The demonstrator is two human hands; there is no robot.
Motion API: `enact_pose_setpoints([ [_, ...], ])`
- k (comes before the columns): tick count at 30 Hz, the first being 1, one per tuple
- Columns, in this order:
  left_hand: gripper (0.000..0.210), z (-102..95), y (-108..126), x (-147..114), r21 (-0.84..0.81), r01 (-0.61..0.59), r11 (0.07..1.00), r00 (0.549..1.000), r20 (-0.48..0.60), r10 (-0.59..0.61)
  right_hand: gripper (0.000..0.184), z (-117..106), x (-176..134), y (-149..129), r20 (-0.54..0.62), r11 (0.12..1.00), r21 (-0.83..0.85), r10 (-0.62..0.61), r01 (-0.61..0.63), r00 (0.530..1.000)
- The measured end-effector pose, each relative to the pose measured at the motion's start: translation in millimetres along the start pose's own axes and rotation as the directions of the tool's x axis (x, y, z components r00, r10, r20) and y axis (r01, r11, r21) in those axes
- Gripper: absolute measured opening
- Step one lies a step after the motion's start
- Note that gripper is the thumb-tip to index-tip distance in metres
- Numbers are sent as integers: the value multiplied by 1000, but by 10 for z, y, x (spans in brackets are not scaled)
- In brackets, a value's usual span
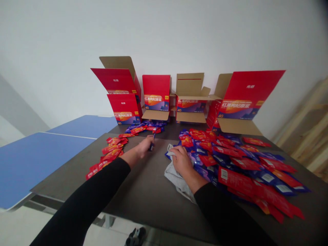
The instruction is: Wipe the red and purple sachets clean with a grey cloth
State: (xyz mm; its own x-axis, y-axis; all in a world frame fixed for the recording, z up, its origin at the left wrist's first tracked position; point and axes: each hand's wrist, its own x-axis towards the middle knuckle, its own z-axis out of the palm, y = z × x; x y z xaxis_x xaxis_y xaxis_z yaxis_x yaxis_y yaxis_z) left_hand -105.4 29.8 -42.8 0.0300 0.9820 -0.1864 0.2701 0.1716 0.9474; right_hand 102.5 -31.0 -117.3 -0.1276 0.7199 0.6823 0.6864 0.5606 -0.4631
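Note:
My left hand is closed on a dark blue sachet, held edge-on above the middle of the dark table. My right hand grips a light grey cloth, which drapes down onto the tabletop. Just right of the cloth spreads a large heap of red and blue sachets, its near edge beside my right hand. A curved row of red sachets lies left of my left hand. Beyond it is a smaller pile of blue and red sachets.
Several red printed cartons stand along the wall, among them a stacked pair at the left and an open one at the right. A blue table adjoins the left side. Wooden boards lean at the far right.

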Motion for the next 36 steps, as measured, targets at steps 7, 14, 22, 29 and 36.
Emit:
enact_pose_setpoints([
  [7,45,160,-113,-596,-731,266,628,935,355,18,44,-7,-13,20,-47,1000,-29,-12,11,999],
  [14,55,296,-311,-521,-798,371,476,886,458,77,48,-43,-37,2,-92,996,-48,-84,80,992],
  [22,63,337,-316,-435,-782,409,471,873,486,48,45,-103,-120,-234,146,919,-5,-389,393,910],
  [29,59,431,-339,-439,-670,496,552,791,611,30,38,-99,-101,-228,281,863,-5,-483,505,829],
  [36,45,501,-338,-476,-690,503,521,797,603,29,38,-155,-28,-148,159,923,-89,-357,373,921],
])
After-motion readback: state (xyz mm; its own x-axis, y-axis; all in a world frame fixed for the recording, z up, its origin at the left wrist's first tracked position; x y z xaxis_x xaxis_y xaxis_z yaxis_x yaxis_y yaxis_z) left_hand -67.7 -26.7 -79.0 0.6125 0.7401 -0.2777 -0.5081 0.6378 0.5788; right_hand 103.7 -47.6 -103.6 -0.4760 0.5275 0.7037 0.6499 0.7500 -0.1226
